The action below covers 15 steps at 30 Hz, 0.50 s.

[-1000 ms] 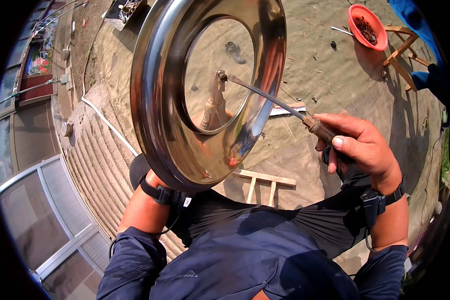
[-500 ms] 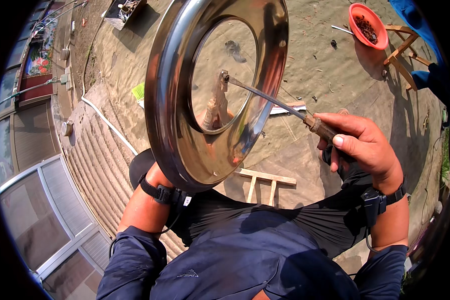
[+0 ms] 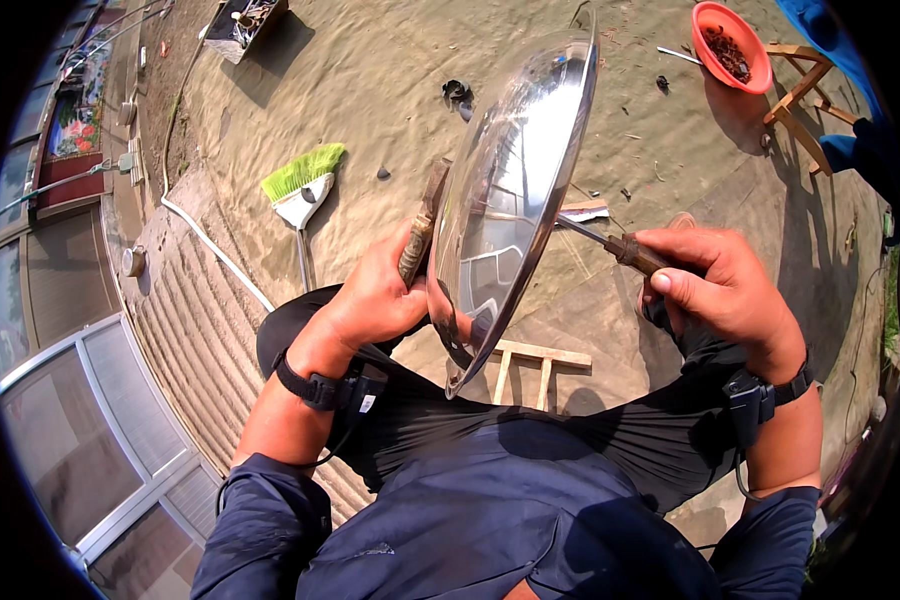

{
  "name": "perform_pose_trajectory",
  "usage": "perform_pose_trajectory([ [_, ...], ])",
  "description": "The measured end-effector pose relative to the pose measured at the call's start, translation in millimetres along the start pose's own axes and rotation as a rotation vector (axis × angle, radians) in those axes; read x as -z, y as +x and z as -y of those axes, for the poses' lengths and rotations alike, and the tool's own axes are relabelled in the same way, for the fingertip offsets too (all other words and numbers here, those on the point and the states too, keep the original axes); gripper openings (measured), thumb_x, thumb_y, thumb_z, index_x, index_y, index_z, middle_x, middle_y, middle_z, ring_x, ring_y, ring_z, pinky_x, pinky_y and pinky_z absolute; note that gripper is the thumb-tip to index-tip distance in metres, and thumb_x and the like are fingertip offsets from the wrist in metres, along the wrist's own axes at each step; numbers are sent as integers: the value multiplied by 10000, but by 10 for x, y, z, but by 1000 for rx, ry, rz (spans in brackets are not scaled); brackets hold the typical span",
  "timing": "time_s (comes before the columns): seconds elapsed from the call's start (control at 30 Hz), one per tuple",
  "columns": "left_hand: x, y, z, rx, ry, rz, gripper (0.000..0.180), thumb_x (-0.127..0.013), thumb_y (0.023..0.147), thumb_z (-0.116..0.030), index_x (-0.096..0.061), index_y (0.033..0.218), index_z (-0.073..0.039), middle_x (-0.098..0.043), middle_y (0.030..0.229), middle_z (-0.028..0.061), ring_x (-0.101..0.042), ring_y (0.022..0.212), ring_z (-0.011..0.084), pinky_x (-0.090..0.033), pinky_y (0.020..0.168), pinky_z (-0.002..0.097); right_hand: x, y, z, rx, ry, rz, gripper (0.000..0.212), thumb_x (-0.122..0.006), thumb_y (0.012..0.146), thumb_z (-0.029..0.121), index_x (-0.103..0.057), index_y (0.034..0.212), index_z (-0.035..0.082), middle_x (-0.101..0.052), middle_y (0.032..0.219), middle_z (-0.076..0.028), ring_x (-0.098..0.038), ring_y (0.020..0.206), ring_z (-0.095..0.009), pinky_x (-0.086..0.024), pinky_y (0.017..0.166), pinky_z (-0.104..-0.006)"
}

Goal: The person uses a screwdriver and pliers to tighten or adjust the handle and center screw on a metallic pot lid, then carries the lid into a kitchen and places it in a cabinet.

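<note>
A shiny round metal lid (image 3: 515, 170) is tilted nearly edge-on between my hands, its domed side toward the left. My left hand (image 3: 375, 290) is closed around a worn, rusty-looking hand tool (image 3: 425, 220), perhaps pliers, upright against the dome; some fingers are hidden behind the lid. My right hand (image 3: 715, 285) grips the brown handle of a screwdriver (image 3: 625, 248). Its shaft runs leftward to the lid's underside, where the rim hides the tip.
A green-bristled broom (image 3: 305, 185) lies ahead on the left. A dark tool box (image 3: 245, 30) sits at the far left. An orange bowl (image 3: 708, 20) of brown bits and a wooden stool (image 3: 800, 110) stand far right, and a wooden frame (image 3: 540, 353) is near my knees.
The lid has turned from facing me to nearly edge-on and shifted right. My left hand and its tool now show beside it, and the broom is uncovered. My right hand stays almost still.
</note>
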<state>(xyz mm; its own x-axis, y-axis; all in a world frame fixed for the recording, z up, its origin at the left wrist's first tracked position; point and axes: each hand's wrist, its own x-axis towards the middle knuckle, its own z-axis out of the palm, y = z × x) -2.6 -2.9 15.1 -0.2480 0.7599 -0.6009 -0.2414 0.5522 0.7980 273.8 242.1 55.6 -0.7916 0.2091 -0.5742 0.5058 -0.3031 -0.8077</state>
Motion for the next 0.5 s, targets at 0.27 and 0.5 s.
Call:
perform_pose_trajectory([
  [0.27, 43, 12, 18, -103, 172, 25, 558, -796, 782, -12, -547, 1281, 1, -708, 992, 72, -638, 909, 115, -544, 825, 319, -172, 86, -234, 630, -785, -303, 407, -689, 833, 24, -679, 1240, 30, -670, 805, -106, -632, 672, -267, -488, 615, -317],
  [0.5, 160, 78, 102, -236, 233, 40, 662, -890, 765, -181, -557, 1320, -39, -658, 1152, 47, -610, 1038, 129, -519, 911, 339, -282, 110, -164, 660, -866, -490, 390, -725, 798, 52, -704, 1187, 64, -687, 850, -74, -655, 720, -256, -496, 625, -335],
])
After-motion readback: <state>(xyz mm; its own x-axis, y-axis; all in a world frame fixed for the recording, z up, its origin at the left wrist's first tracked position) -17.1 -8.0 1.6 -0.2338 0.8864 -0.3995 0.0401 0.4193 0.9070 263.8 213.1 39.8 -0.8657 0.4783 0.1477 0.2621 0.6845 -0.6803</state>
